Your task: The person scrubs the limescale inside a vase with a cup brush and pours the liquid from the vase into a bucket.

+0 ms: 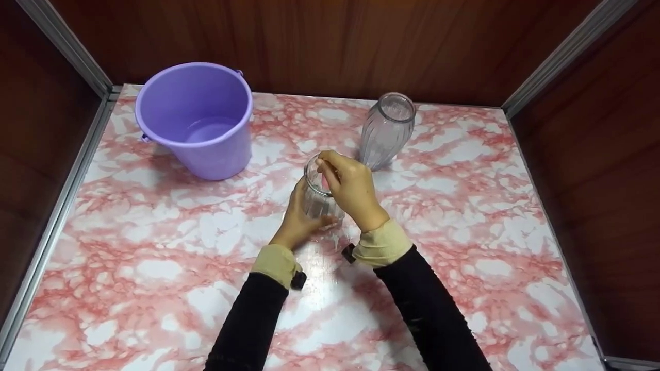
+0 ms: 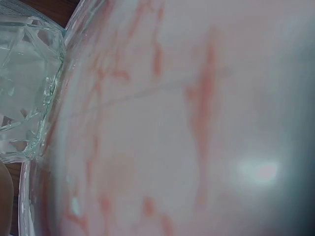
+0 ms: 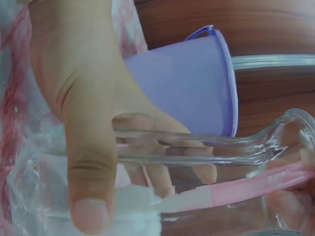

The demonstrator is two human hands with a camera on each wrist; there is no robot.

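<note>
A clear glass vase stands at mid-table, and my left hand grips its side with the thumb in front. In the right wrist view the left hand wraps around the vase's lower body. My right hand is over the mouth and pinches the pink handle of a bottle brush, whose white head lies inside near the bottom. The head's exact make is blurred by the glass. Thick faceted glass of the vase base shows at the left wrist view's edge.
A second ribbed glass vase stands just beyond the right hand. At the back left is a purple bucket. Brown wood-look panels border the marbled red-and-white table at the back and sides.
</note>
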